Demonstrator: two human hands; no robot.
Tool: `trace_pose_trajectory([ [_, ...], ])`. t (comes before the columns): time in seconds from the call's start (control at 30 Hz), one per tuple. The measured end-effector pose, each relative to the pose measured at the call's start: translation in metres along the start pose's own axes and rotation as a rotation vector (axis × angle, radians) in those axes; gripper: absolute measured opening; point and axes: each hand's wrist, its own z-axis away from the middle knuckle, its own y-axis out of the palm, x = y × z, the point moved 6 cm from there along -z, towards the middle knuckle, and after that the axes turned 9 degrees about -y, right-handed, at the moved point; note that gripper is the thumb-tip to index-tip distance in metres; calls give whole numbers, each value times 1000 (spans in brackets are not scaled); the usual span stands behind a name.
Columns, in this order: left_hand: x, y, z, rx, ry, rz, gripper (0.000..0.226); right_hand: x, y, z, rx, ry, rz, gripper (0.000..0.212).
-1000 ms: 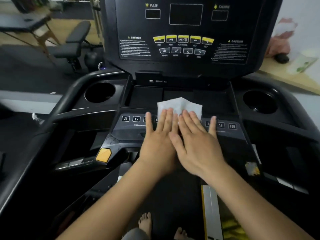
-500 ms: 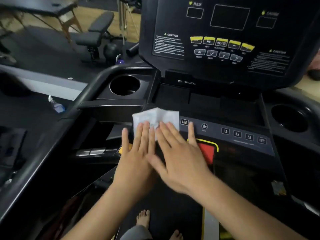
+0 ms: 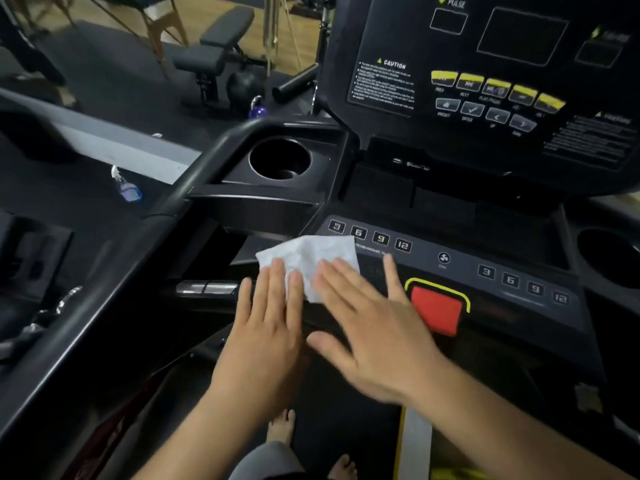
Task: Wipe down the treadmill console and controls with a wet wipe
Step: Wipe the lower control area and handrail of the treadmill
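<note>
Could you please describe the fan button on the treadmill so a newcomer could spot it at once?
Find the tall upright console with the yellow buttons, then drop to the sloping key strip beneath it. The fan button sits mid-strip, just above the red stop button. Unlike the square number keys flanking it, it is round and carries a fan symbol.

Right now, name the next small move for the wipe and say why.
Probably slide the wet wipe a little forward, over the left number keys. The left hand and the right hand both press it flat with straight fingers, and it lies just short of those keys, which are uncovered.
</note>
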Motion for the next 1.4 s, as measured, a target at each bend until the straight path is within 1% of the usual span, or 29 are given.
trace_pose_trajectory([
  [0.03,1,0,-11,10,-10,9,107,-10,-1,-1,0,1,16,74],
  [0.1,-6,-9,-49,5,-7,50,104,-37,-10,-14,-5,74,57,76],
  [0.2,-18,-24,-91,-17,67,99,108,-56,-19,-35,-26,187,55,76],
  [0.27,-12,-26,-77,-8,72,120,110,-40,-15,-29,-15,159,40,73],
  [0.37,7,-24,-21,30,57,158,108,-2,1,-1,8,27,25,70],
  [0.43,13,-18,-20,42,70,171,111,-5,2,-1,9,-4,39,70],
  [0.5,8,-20,-47,50,86,173,113,-27,-5,-18,23,43,86,73],
  [0.57,-2,-23,-79,65,76,202,115,-48,-14,-37,36,143,111,80],
  [0.63,-7,-24,-92,50,88,190,113,-49,-17,-42,25,196,89,85],
  [0.7,-1,-23,-73,28,108,116,106,-29,-12,-29,19,155,90,84],
  [0.73,5,-22,-53,38,120,115,105,-18,-8,-18,21,121,92,83],
  [0.83,18,-17,-4,45,92,123,110,0,6,12,30,35,83,81],
  [0.9,14,-17,-5,55,81,83,111,-10,7,13,33,22,90,79],
  [1.0,-5,-24,-53,112,66,28,110,-38,-5,-5,37,118,119,84],
  [1.07,-16,-30,-88,93,65,4,116,-51,-12,-20,68,196,122,91],
  [1.13,-18,-32,-100,86,69,-21,121,-48,-13,-22,69,228,106,96],
  [1.23,-12,-31,-62,60,134,-11,114,-21,-3,2,40,206,66,95],
  [1.3,-13,-26,-28,38,123,24,114,-9,4,26,3,222,29,92],
  [1.4,-50,-19,-27,38,121,32,110,-29,5,45,-34,315,20,92],
])
